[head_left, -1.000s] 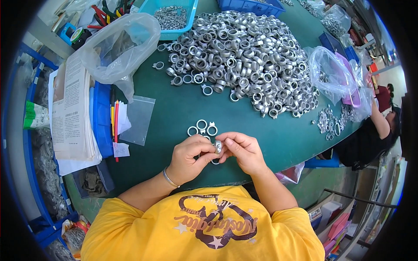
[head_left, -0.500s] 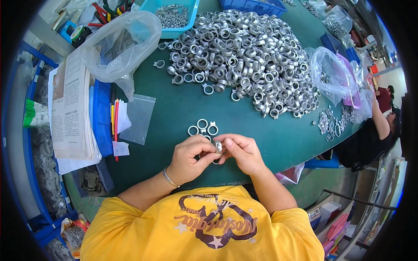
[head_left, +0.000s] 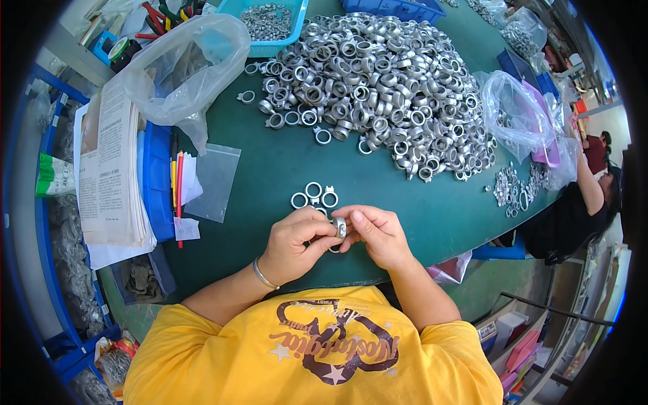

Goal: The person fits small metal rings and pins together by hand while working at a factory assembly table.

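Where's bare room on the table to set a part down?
Free: tabletop between the flat clear bag and the ring pile, and right of the right hand, below the pile. Crowded: the pile, and just beyond the left hand, where loose rings lie.

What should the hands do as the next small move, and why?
Perhaps the right hand should turn the metal ring slightly: the left hand pinches it, the right hand is close beside it, and part of its band is hidden from view.
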Available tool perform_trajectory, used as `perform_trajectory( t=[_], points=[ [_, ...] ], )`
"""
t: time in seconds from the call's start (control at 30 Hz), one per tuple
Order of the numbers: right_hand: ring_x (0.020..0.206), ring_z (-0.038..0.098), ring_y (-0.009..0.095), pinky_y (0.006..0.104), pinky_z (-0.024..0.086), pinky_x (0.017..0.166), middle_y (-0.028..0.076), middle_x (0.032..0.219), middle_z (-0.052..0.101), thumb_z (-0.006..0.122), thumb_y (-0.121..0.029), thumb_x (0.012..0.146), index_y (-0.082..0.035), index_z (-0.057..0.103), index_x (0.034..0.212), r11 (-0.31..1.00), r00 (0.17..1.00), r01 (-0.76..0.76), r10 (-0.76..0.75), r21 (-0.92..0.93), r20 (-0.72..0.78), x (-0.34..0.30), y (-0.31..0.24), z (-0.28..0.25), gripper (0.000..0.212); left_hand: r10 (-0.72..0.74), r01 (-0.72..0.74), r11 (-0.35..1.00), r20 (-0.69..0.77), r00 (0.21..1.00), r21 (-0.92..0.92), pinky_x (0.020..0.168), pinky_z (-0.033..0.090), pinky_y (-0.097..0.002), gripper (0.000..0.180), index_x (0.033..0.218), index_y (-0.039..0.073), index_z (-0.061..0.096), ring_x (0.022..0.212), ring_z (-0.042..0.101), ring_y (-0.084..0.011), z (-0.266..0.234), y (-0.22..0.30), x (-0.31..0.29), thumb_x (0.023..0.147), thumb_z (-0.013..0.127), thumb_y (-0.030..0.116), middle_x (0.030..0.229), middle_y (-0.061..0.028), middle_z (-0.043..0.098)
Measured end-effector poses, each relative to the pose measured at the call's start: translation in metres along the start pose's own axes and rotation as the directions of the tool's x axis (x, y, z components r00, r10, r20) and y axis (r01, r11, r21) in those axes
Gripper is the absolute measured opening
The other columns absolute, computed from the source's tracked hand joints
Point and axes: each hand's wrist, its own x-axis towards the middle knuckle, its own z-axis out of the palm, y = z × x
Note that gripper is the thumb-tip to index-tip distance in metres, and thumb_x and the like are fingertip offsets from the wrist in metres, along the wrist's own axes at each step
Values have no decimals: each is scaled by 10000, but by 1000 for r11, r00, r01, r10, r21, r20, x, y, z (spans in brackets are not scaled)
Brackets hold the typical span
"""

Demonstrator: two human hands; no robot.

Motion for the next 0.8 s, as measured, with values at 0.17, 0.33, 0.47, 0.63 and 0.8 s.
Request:
perform_trajectory(
  t=[0.17, 0.33, 0.47, 0.63, 0.8],
  points=[
    [754, 589, 114, 230, 512, 625, 57, 837, 609, 526, -119, 908, 25, 576, 1069, 999, 999, 46, -46, -28, -4, -1, 1, 1, 221, -14, 14, 1000, 8, 1000, 5, 567, 459, -247, 137, 802, 21, 631, 658, 578, -179, 0, 1, 0, 691, 698, -23, 760, -69, 593],
    [855, 587, 145, 256, 524, 716, 100, 968, 573, 616, 35, 805, 41, 571, 1040, 965, 965, 262, -262, 8, -24, 1, 1, 1, 239, -215, 202, 945, -24, 976, -257, 638, 490, -226, 127, 881, -18, 611, 744, 607, -139, 2, 3, -3, 761, 640, -48, 888, -84, 598],
    [916, 576, 175, 274, 520, 771, 128, 1060, 532, 639, 83, 761, 47, 554, 1038, 929, 930, 366, -368, -58, -19, 0, 5, 0, 292, -257, 248, 889, 28, 966, -384, 692, 513, -215, 123, 928, -38, 602, 799, 619, -127, 0, -2, -4, 806, 605, -22, 960, -90, 587],
    [924, 574, 176, 280, 511, 785, 137, 1069, 534, 654, 84, 747, 23, 519, 1044, 900, 901, 429, -432, -77, -40, 0, 7, 5, 332, -215, 201, 898, 8, 977, -391, 688, 517, -215, 133, 935, -32, 611, 800, 623, -130, 0, -2, -3, 805, 611, -5, 948, -88, 597],
    [900, 585, 200, 296, 496, 763, 135, 1042, 563, 662, 103, 717, 1, 534, 996, 859, 854, 494, -509, -136, -106, -1, 5, 13, 324, -189, 200, 895, 67, 980, -398, 761, 502, -236, 183, 995, -43, 592, 890, 595, -149, -2, -3, -3, 813, 603, -29, 1031, -109, 561]
  ],
)
